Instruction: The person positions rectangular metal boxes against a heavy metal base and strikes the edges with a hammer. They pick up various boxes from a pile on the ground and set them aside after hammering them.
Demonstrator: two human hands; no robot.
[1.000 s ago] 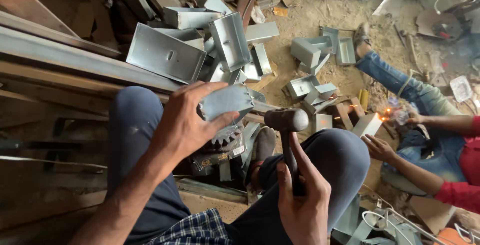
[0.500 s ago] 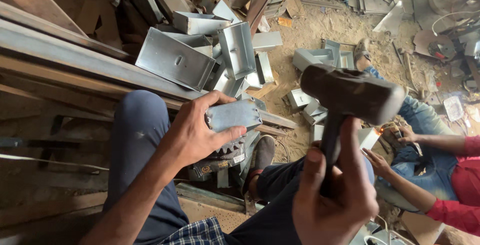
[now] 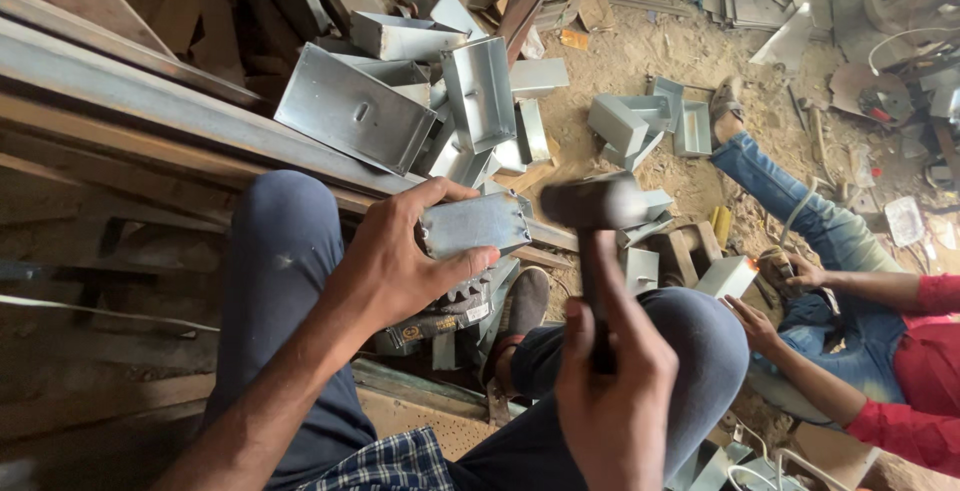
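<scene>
Fingers of my left hand (image 3: 400,261) clamp the small grey folded sheet-metal box (image 3: 475,223), thumb along its top edge, holding it over the toothed steel block (image 3: 450,313) between my knees. My right hand (image 3: 610,391) is wrapped tight on the dark-handled hammer (image 3: 592,206), which a half-second ago was raised high toward me and now has come down, its blurred head just beside the box's right edge, so the blow is landing. Room is narrow: my knees flank the work, long steel channel (image 3: 150,91) lies left, a pile of galvanised boxes (image 3: 420,101) sits ahead, and another person's hands (image 3: 780,281) work close on the right.
</scene>
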